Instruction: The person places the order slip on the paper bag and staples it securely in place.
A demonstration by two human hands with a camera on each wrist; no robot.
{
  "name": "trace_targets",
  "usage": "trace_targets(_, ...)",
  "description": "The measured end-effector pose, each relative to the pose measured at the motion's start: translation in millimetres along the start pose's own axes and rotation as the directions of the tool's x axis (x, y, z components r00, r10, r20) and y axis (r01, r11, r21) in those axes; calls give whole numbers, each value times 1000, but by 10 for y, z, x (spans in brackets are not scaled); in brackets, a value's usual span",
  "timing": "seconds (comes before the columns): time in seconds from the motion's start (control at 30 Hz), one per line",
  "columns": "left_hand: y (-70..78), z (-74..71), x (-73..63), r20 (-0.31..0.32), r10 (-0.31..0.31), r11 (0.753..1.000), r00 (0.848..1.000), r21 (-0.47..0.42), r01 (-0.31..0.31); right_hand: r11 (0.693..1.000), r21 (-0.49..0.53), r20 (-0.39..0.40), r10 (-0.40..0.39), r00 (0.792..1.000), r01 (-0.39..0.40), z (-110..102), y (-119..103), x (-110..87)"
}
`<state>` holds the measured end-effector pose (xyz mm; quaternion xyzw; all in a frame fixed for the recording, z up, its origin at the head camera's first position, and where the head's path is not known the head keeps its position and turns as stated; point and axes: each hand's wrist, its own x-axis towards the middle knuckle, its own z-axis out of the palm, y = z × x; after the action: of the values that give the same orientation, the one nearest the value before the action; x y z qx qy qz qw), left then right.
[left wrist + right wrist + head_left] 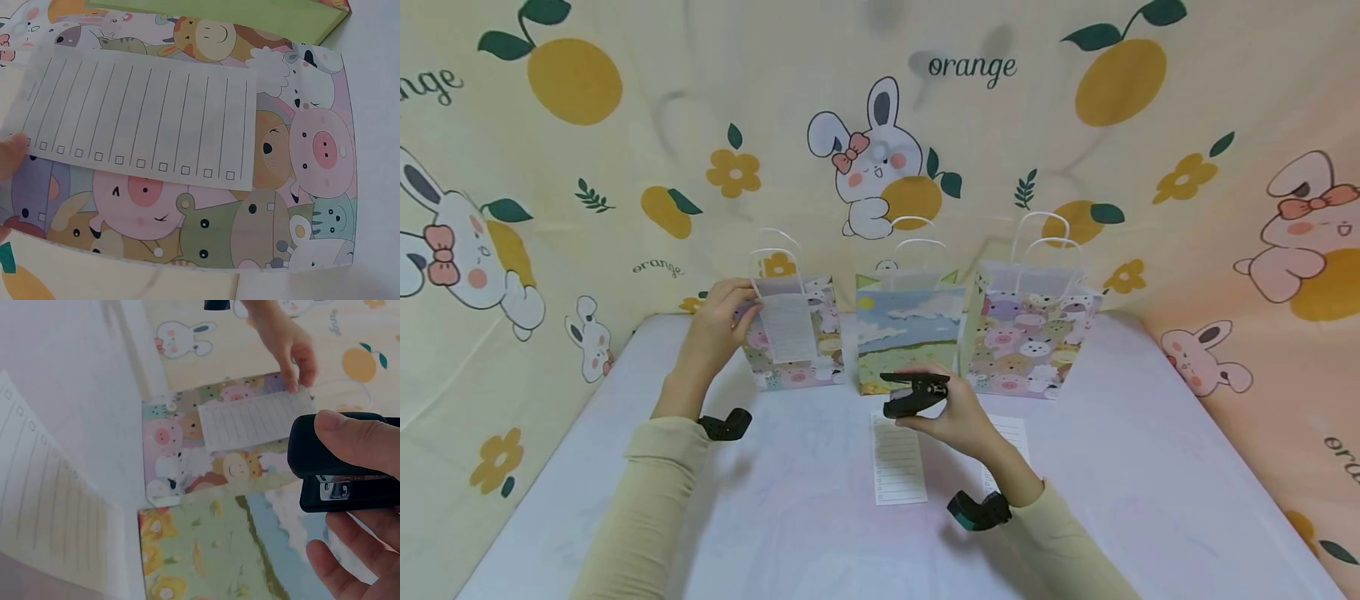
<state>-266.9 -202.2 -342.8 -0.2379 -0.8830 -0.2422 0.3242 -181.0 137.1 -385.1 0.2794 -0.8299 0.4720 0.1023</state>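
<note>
Against the front of the left gift bag (831,333), printed with animal faces, lies a lined checklist sheet (788,329). My left hand (721,321) pinches the sheet at the bag's upper edge, thumb in front; in the left wrist view only the fingertips show. My right hand (958,421) grips a black stapler (916,396) in front of the middle bag, its nose pointing left. Thumb on top and fingers below, as the right wrist view shows, the stapler's jaws stand apart with no paper between them.
A landscape-printed gift bag (910,325) stands in the middle, another animal-print bag (1030,342) on the right, both with white handles upright. Two more checklist sheets lie on the white table (805,517): one sheet (898,467) below the stapler, another (1011,433) partly behind my right forearm.
</note>
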Motion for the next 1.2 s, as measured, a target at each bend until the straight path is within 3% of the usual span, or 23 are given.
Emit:
trace_targets(0.27,-9,-10,-35,-20,-4,1000,1000,-6,4,997,11,-38,76,996,-76,-41,75,-141)
trace_targets(0.63,33,-52,-177,-145,1,1000,989,7,0,992,21,-76,125,989,-124,-113,105,-183)
trace_targets(0.9,227,-42,-349,-225,0,998,974,-58,-14,984,43,-108,175,979,-171,-159,178,-175)
trace_targets(1.0,326,-12,-433,-216,-25,995,976,-101,3,980,84,-110,190,976,-181,-171,202,-171)
trace_targets(1.2,516,133,-624,-110,-101,978,989,-193,78,949,227,-90,245,965,-219,-173,266,-169)
